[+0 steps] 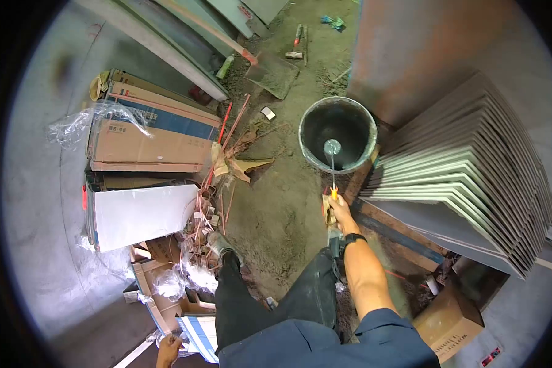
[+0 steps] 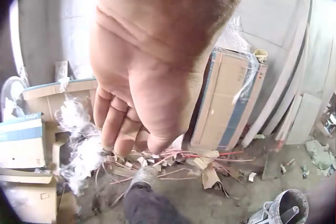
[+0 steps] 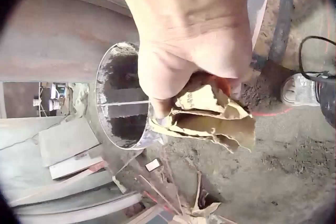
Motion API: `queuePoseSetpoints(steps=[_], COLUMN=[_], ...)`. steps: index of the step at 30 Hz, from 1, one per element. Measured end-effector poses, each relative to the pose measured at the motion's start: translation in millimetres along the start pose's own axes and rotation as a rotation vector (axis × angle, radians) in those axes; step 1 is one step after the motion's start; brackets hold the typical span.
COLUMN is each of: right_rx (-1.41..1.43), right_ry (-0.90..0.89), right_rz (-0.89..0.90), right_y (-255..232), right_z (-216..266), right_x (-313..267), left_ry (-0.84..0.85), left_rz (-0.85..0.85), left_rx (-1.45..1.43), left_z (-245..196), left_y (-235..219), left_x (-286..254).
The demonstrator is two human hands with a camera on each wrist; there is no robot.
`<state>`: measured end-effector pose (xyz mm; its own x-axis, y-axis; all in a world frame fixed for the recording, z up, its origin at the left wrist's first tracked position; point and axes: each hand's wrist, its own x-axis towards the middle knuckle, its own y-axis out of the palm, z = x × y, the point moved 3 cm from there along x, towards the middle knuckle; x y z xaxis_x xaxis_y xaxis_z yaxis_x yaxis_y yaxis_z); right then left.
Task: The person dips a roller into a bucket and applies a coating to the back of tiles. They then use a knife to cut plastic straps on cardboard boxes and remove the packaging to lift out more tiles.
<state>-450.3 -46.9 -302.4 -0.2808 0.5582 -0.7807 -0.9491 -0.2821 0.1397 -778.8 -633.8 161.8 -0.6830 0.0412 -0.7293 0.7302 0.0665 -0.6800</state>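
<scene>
My right hand [image 1: 341, 211] grips the yellow handle [image 1: 334, 194] of a tool with a thin metal rod. The rod [image 3: 126, 102] reaches over the rim into a tall, grey-crusted bucket [image 1: 305, 147], and a pale round shape [image 1: 332, 146] shows at its far end. Torn brown cardboard [image 3: 212, 124] juts from under the same hand, at the fingers. In the head view my left hand [image 1: 169, 351] hangs low at the left, beside a blue-and-white box [image 1: 197, 334]. Its fingers [image 2: 116, 127] curl loosely in the left wrist view, around nothing visible.
Stacked grey angled panels [image 1: 448, 184] lean right of the bucket. On the left stand flat tile cartons [image 1: 159, 138], with strips and cardboard scraps [image 1: 245, 167] by my foot. A shovel [image 1: 273, 73] and a hammer [image 1: 295, 54] lie farther ahead.
</scene>
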Motion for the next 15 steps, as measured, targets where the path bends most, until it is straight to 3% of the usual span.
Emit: queuePoseSetpoints(steps=[1, 2, 3, 4, 5, 6, 7, 8, 9, 10, 11, 13, 15], right_rx=[-0.127, 0.044, 0.048, -0.226, -0.352, 0.015, 0.03, -0.019, -0.25, -0.238, -0.691, -1.042, -1.073], right_ry=[0.066, 0.048, 0.034, -0.008, 0.085, 0.039, 0.13, -0.043, -0.145, -0.148, -0.118, -0.132, -0.143], right_rz=[-0.056, -0.007, -0.049, -0.134, -0.098, 0.039, 0.022, 0.077, 0.056, 0.17, -0.132, -0.192, -0.19], right_y=[2.5, -5.9, -9.5, -14.7, -11.7, 12.5, 37.5, 53.2, 38.0, -17.9, -33.0, -24.8, 26.2], right_z=[-6.3, -59.0, -65.2, -64.6, -48.7, -28.5, -2.9, 14.6, 0.4, -62.1, -73.8, -62.7, -33.7], right_x=[2.2, 36.6, 41.6, 41.8, 31.1, -1.5, -35.0, -66.0, -65.8, -36.4, -59.2, -123.4, -196.9], left_ry=[0.025, 0.039, 0.08, 0.111, 0.197, 0.272, 0.355, 0.294, 0.317, 0.327, 0.482, 0.59, 0.597], left_rz=[0.005, 0.005, 0.012, -0.003, 0.048, 0.005, -0.042, -0.068, -0.147, -0.141, -0.384, -0.661, -0.862], left_rx=[0.082, 0.156, 0.136, 0.103, 0.232, 0.31, 0.243, 0.31, 0.296, 0.167, 0.214, 0.08, 0.074], left_z=[-23.1, -47.7, -48.8, -45.6, -69.5, -86.5, -29.6, -46.5, -26.8, -24.6, 3.4, -5.1, -14.9], left_y=[-4.3, -10.0, -11.6, -17.5, -26.2, -37.5, -45.8, -68.0, -84.9, -108.9, -125.7, -198.4, -262.4], left_x=[15.2, 26.7, 47.8, 70.5, 85.0, 97.8, 144.5, 158.0, 193.1, 217.1, 256.4, 307.8, 354.7])
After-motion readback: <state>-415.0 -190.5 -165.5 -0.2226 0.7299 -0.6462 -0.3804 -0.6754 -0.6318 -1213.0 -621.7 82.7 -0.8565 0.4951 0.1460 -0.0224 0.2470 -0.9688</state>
